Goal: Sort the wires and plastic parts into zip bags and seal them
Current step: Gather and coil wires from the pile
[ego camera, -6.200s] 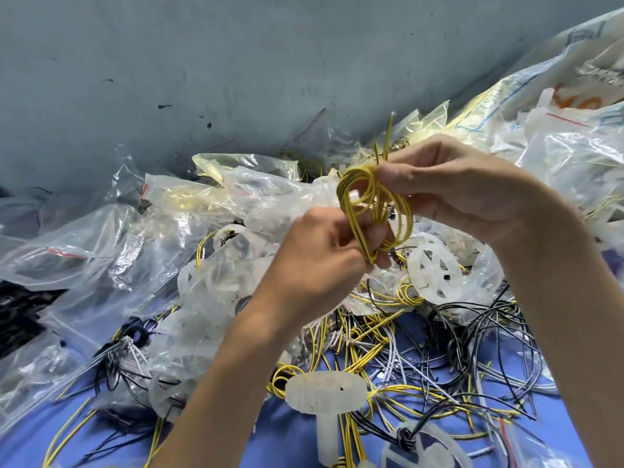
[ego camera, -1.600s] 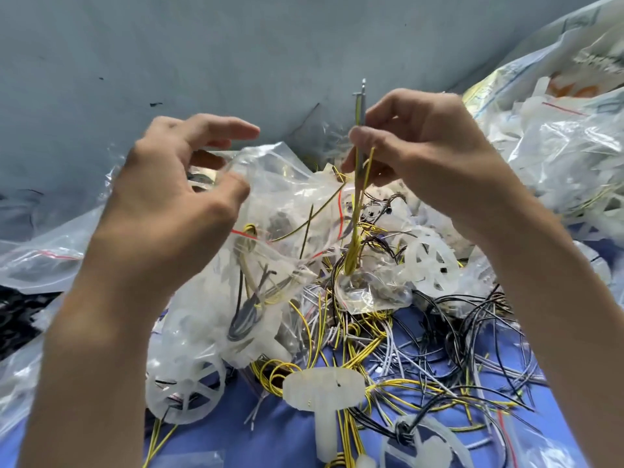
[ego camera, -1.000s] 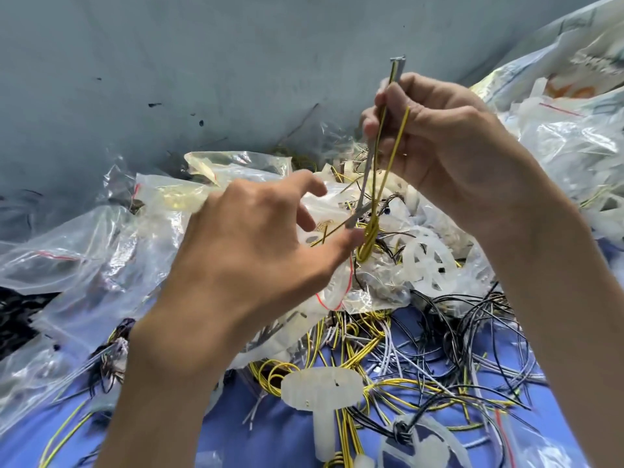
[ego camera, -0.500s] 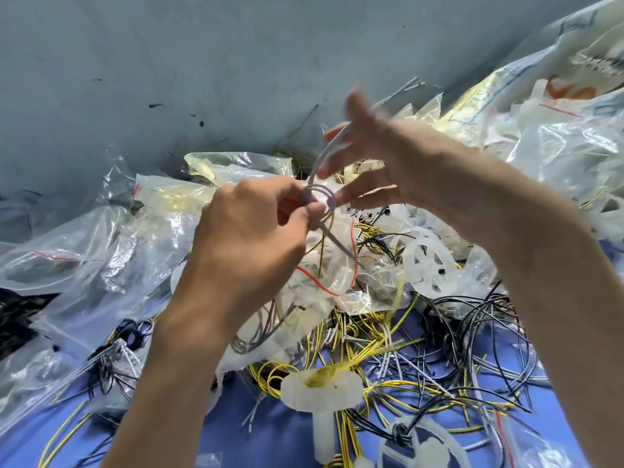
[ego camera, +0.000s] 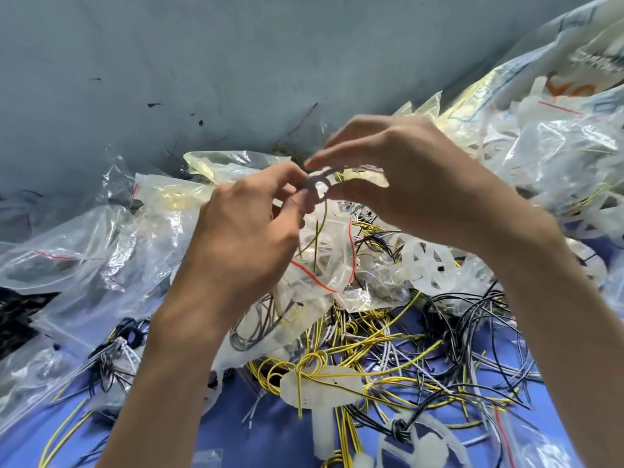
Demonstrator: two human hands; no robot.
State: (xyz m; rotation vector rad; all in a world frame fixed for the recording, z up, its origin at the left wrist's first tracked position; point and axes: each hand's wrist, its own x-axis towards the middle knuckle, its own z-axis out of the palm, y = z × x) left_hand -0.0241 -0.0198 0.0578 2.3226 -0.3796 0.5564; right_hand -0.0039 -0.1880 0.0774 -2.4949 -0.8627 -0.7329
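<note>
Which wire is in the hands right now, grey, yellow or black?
The grey wire, wound into a small loop and held between the left hand and right hand; yellow wires and black wires lie loose on the blue surface.

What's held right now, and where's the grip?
A small grey wire coil: the left hand pinches the loop's left rim, and the right hand seems to pinch its top, though that contact is blurred.

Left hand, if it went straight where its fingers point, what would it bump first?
Beyond the grey wire loop that the left hand pinches, it would most likely meet the right hand, whose fingers are at the same loop. The blur leaves depth unsure.
</note>
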